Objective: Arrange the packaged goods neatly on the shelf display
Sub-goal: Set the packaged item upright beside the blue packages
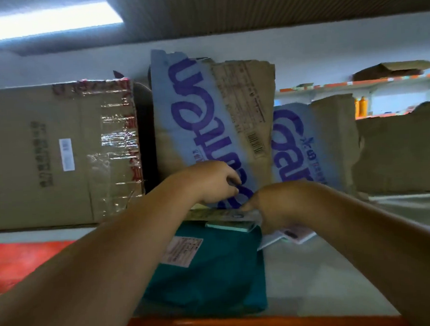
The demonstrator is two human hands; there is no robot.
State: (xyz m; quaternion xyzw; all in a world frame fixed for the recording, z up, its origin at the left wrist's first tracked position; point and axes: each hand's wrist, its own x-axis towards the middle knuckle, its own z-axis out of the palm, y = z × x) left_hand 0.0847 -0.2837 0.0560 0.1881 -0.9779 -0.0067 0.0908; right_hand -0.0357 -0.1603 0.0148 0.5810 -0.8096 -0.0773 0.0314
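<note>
Teal package (216,276), flat, pale pink label (184,250) near its corner

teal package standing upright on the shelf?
No, the teal package lies flat on the shelf, label up, with the right hand pinching a flat packet at its far end.

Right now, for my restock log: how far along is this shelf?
Done: teal package lies flat on the shelf. In hand: right hand pinches a flat packet at its far end; left hand curls nearby, grip unclear. Left: loose packets at right lie askew.
</note>
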